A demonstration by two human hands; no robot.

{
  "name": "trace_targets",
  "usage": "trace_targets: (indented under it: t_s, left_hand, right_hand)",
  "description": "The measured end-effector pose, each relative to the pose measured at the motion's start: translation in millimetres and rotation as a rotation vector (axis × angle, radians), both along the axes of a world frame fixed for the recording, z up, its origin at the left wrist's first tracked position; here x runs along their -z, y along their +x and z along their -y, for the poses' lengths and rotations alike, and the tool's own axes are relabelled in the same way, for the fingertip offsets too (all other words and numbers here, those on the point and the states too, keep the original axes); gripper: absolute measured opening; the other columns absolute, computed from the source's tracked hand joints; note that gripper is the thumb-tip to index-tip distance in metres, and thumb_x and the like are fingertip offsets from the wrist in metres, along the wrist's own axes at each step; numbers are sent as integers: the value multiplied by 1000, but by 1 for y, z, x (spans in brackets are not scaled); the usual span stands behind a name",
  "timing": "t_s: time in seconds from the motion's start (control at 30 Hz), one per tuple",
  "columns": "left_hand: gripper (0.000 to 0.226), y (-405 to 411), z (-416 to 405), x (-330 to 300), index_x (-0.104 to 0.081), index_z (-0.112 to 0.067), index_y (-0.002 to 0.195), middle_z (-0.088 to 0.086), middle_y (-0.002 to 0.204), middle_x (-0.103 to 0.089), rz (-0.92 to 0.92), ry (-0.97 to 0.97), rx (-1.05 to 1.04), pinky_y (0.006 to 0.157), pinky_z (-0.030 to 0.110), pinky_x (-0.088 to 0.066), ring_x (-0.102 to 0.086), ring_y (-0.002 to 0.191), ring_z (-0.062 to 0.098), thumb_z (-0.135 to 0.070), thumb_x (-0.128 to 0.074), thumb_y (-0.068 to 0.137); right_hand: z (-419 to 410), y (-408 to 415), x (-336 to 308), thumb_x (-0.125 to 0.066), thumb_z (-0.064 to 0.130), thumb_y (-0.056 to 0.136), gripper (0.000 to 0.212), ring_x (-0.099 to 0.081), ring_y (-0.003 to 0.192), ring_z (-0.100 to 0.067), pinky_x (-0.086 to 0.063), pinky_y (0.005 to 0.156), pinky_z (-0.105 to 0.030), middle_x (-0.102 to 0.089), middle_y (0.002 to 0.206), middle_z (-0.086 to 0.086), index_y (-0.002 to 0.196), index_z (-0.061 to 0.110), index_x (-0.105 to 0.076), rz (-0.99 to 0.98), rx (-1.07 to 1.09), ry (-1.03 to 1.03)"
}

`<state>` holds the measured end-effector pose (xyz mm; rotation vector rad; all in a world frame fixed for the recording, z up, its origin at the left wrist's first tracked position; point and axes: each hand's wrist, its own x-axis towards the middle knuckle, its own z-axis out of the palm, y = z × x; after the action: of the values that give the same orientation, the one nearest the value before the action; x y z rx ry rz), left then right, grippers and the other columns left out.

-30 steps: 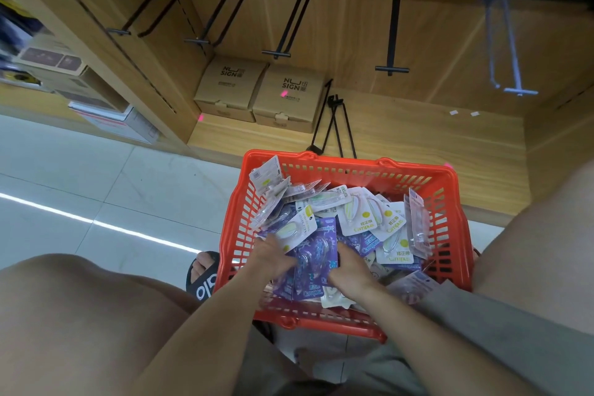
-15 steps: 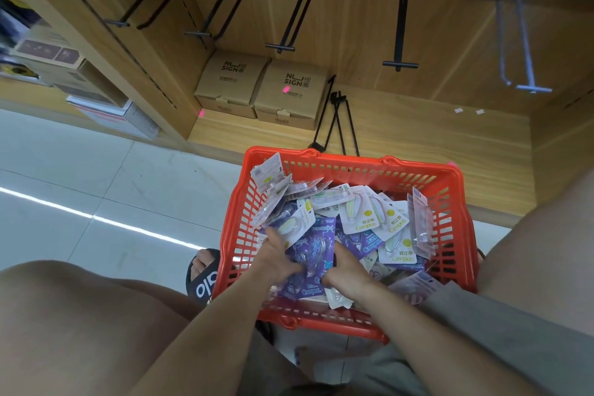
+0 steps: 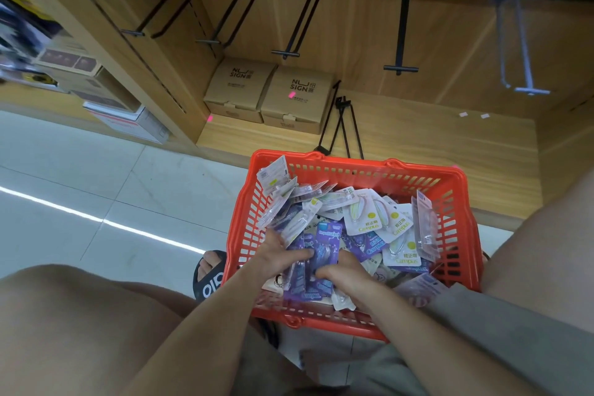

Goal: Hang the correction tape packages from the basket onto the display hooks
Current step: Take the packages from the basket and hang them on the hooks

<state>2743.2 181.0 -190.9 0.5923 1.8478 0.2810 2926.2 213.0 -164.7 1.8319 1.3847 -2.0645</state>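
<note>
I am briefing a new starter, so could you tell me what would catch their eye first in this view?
The red basket in the middle, heaped with correction tape packages, stands out first. Inside it the left hand and right hand grip a bunch of purple packages. Above, a row of bare black hooks juts from the wooden display, with two cardboard boxes on the shelf below.

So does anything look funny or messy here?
Yes. Some loose black hooks lie on the wooden shelf beside two cardboard boxes instead of hanging on the rail. The packages sit jumbled in the red basket.
</note>
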Motion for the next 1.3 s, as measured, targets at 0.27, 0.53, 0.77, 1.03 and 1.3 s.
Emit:
trace_targets:
  t_s: [0.27,0.53,0.77,1.03,1.3]
  left_hand:
    - [121,11,-7,-32,-39,-16,117,0,104,-67,-35,102,-59,58,23,-51,-69,88,11,-92,-79,31]
    - [75,21,-11,-64,-33,-27,98,0,103,-59,-14,262,-84,50,15,-47,-65,85,8,-78,-79,66]
    - [37,18,-29,-121,-40,-17,122,-9,104,-61,-8,563,-143,61,6,-47,-67,78,-14,-38,-62,103]
    - [39,-19,-44,-195,-65,-9,122,15,109,-79,367,435,-295,78,41,-65,-78,98,33,-38,-72,96]
    - [28,-102,-67,-240,-70,-14,100,9,91,-80,243,613,-341,62,31,-62,-78,74,20,-41,-75,94]
  right_hand:
    - [-13,15,-33,-63,-8,82,37,-78,95,-24,-63,84,-41,-80,103,-11,116,6,-70,-189,227,-133]
    - [-27,31,-68,-59,-9,81,37,-75,93,-37,-60,76,-44,-77,106,-20,115,-6,-70,-317,272,-139]
    - [-41,29,-93,-71,4,67,29,-75,93,-33,-60,79,-44,-76,109,-19,94,10,-82,-555,354,-170]
    - [-66,3,-138,-69,-3,74,46,-75,101,-35,-64,87,-46,-73,123,-24,119,-5,-71,-750,332,-175]
    - [-91,-49,-176,-68,-10,80,40,-79,91,-31,-65,70,-38,-77,112,-22,120,-1,-67,-743,276,23]
